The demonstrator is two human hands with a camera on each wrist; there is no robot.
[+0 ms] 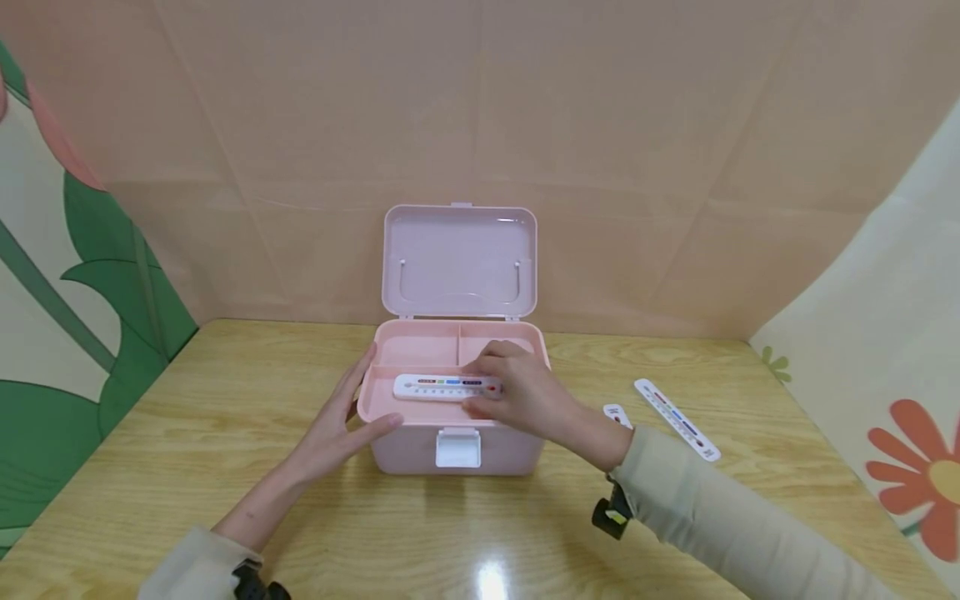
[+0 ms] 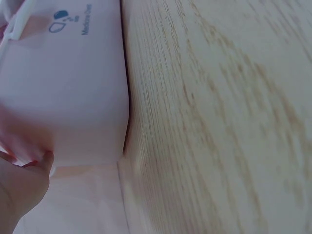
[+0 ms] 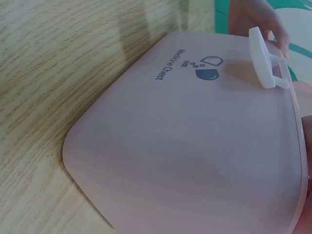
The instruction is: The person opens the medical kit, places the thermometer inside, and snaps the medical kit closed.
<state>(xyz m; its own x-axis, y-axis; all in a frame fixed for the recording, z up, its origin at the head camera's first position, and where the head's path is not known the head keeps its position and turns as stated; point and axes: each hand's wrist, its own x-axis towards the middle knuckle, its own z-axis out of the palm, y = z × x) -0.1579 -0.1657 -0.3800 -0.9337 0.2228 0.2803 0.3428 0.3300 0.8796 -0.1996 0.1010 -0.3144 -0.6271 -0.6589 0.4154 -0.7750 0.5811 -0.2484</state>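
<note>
A pink medicine chest [image 1: 457, 450] stands on the table with its lid [image 1: 460, 260] raised. In its top sits a pink divided tray [image 1: 415, 342]. My right hand [image 1: 517, 392] pinches the right end of a white strip thermometer [image 1: 442, 387] lying lengthwise in the tray's front compartment. My left hand [image 1: 337, 425] touches the chest's left side, fingers along the side and thumb by the front rim. In the left wrist view, part of the left hand [image 2: 24, 187] shows beside the chest [image 2: 63, 97]. The right wrist view shows the printed chest front [image 3: 195, 136]; the thermometer is hidden there.
To the right on the wooden table [image 1: 300, 533] lies another strip thermometer [image 1: 677, 419]. A further white piece [image 1: 617, 412] is partly covered by my right forearm. A white latch [image 1: 458, 448] hangs at the chest's front. A plain cloth backdrop [image 1: 600, 167] rises behind.
</note>
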